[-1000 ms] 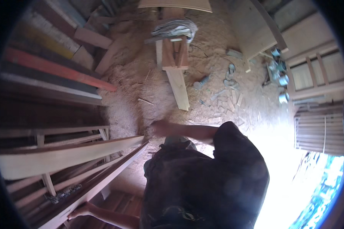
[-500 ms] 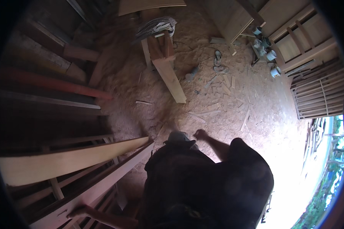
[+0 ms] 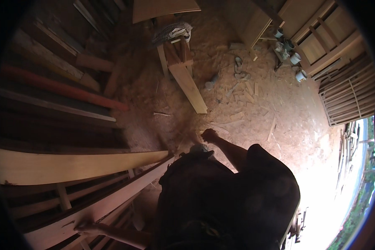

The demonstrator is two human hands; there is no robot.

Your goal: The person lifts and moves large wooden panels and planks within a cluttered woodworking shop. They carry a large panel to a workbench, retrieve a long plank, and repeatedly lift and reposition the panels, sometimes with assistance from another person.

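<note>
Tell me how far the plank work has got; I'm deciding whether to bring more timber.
Done: pale planks lie on the rack. In hand: the left hand rests on a long plank; the right hand is closed above the sawdust floor. Left: a loose plank and offcuts there.

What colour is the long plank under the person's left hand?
Pale, light tan bare wood; the plank under the left hand shows best in the head view.

At the frame's upper left you see a reddish-orange plank (image 3: 66, 89); at middle left, a pale yellow board (image 3: 71, 166). Tan sawdust (image 3: 254, 121) covers the centre, and a black-and-white patterned cloth (image 3: 171, 31) lies top centre.
</note>
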